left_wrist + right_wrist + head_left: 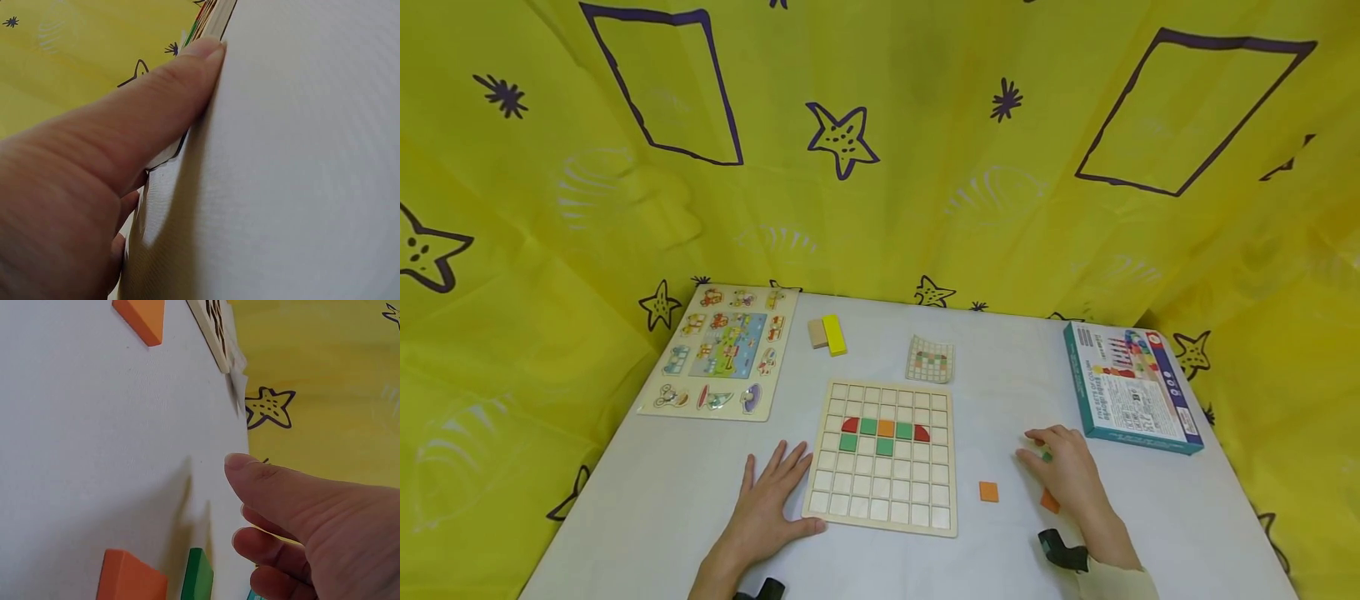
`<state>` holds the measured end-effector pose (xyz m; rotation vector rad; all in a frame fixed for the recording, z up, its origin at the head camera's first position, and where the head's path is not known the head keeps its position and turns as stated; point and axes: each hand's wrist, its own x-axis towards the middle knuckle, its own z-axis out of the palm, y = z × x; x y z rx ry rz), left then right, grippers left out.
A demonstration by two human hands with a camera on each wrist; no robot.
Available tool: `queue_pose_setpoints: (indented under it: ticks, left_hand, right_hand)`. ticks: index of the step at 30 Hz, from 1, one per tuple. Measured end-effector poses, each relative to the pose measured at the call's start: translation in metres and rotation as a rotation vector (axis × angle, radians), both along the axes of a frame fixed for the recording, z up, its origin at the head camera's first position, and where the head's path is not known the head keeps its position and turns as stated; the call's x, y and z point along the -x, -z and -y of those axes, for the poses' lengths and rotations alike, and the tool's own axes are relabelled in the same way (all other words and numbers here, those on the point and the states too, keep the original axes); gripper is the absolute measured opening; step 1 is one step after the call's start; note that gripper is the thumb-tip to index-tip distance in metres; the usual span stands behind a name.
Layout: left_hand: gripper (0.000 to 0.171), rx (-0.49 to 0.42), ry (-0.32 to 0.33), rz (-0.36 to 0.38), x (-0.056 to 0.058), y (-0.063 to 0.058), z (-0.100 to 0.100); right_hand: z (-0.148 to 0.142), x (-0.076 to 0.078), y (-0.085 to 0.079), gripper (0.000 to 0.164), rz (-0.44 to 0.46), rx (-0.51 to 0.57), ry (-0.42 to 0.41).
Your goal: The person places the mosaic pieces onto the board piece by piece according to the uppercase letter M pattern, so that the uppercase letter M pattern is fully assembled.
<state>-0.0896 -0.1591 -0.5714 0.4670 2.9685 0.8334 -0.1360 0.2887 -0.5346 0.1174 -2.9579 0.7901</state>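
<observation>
A wooden grid board (880, 509) lies mid-table, with red, green and orange pieces set in its upper rows. My left hand (765, 508) rests flat beside its left edge, fingers spread. In the left wrist view the thumb (156, 103) touches the board's side. My right hand (1071, 471) hovers to the board's right over a green tile (199, 575), thumb and fingers apart, holding nothing. Near that tile lies an orange tile (132, 578), partly hidden by the hand in the head view. Another orange tile (988, 492) sits between the board and my right hand.
A small pattern card (930, 359) lies behind the board. To its left are a yellow block (833, 335) and a tan block (817, 334). A picture puzzle (780, 367) occupies the left back, a teal-edged box (1135, 387) the right. A yellow curtain (910, 233) hangs behind the table.
</observation>
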Motion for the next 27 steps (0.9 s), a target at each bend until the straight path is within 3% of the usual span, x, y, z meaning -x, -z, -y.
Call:
queue_pose_setpoints:
  ticks: [9, 27]
  left_hand:
    - [0.1, 0.008, -0.004, 0.001, 0.0, 0.0, 0.0]
    - [0.1, -0.006, -0.007, -0.005, 0.0, 0.003, 0.0]
  right_hand:
    - [-0.016, -0.01, 0.0, 0.04, 0.105, -0.022, 0.059]
    - [-0.029, -0.017, 0.004, 0.036, 0.172, -0.023, 0.078]
